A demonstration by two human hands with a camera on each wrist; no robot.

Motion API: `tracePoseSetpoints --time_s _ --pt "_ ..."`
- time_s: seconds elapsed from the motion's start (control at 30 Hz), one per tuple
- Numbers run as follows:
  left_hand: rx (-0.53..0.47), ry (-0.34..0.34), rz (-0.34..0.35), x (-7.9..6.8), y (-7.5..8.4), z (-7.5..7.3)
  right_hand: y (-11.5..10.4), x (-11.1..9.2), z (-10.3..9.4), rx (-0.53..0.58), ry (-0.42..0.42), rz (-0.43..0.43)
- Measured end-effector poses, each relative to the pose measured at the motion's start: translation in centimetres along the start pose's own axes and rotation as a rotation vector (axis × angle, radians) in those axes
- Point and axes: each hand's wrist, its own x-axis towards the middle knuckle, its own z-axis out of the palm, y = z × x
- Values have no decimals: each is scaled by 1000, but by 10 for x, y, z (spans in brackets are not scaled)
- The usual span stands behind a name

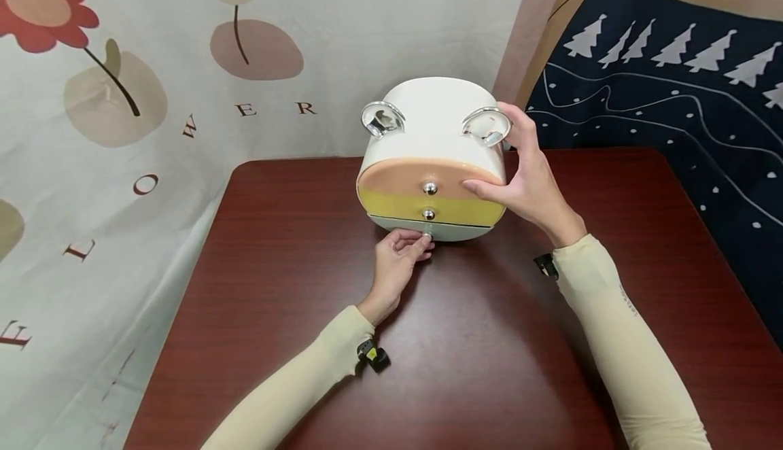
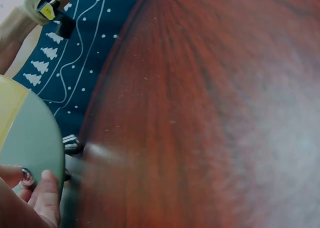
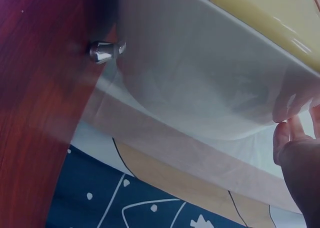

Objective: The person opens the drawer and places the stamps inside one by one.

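A white, round-sided drawer box (image 1: 437,113) with two silver ear shapes stands near the back of the table. Its front carries an orange drawer (image 1: 391,178), a yellow drawer (image 1: 391,204) and a pale green drawer (image 1: 459,232), with silver knobs. With thumb and fingers, my left hand (image 1: 391,270) pinches the lowest knob (image 2: 28,179), mostly covering it in the head view. My right hand (image 1: 533,181) grips the box's right side, its thumb on the orange front and its fingers reaching behind the ear. In the right wrist view, fingers touch the white side wall (image 3: 200,72).
The box stands on short silver feet (image 3: 104,51) on a dark red wooden table (image 1: 293,260). Behind it hangs a pale cloth (image 1: 367,22) with flowers and letters. A dark blue cloth (image 1: 648,110) with white trees hangs at the right.
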Motion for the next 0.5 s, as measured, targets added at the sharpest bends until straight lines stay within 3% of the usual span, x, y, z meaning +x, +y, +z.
tracePoseSetpoints --time_s 0.1,0.23,0.37,0.43,0.5 --pt "198 -68 42 -7 6 -4 14 -6 2 9 5 17" --pt "539 -194 157 -26 21 -17 26 -26 9 -33 10 -8" --pt "788 -330 324 -47 51 -30 27 -59 11 -279 -23 -44" --pt "944 -408 422 -55 68 -35 23 -77 10 -423 -78 21" --pt "1118 -476 524 -63 83 -40 16 -96 6 -553 -192 118"
